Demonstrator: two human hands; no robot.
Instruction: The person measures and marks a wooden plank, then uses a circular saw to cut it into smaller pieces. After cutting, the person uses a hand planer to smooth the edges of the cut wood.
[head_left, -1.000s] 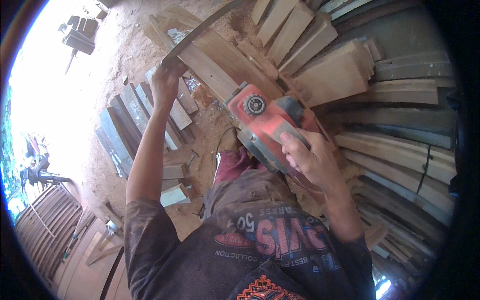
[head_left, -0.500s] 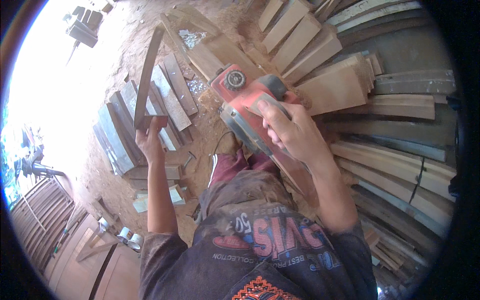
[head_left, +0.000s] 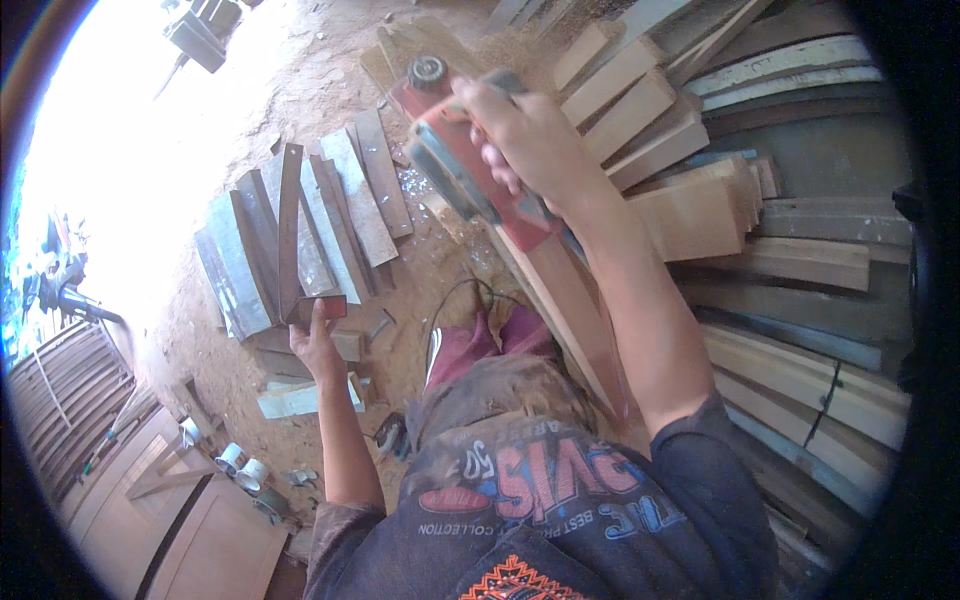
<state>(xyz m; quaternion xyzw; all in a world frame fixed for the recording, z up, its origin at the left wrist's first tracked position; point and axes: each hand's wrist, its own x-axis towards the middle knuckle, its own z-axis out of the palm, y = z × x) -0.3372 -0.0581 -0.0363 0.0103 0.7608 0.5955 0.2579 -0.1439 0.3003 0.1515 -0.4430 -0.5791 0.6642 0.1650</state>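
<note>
My right hand [head_left: 522, 140] is closed round the handle of a red and dark grey electric hand planer [head_left: 466, 165]. The planer rests on a long pale wooden board [head_left: 568, 312], which runs away from me beside my legs. My left hand [head_left: 318, 345] pinches the short reddish stock of a try square [head_left: 289, 225], well off to the left of the board. Its long dark blade points away from me. The planer's sole is hidden.
Dark wooden pieces [head_left: 362, 210] lie in a row on the dusty ground at left. Stacked light boards [head_left: 690, 215] crowd the right side. A hammer [head_left: 381, 326], white cups [head_left: 232, 458] and wooden panels [head_left: 215, 540] are on the left. A cable [head_left: 440, 300] loops near my feet.
My right hand has moved the planer forward along the board, away from me, showing more of the board's near part. My left hand with the try square has come slightly nearer to me.
</note>
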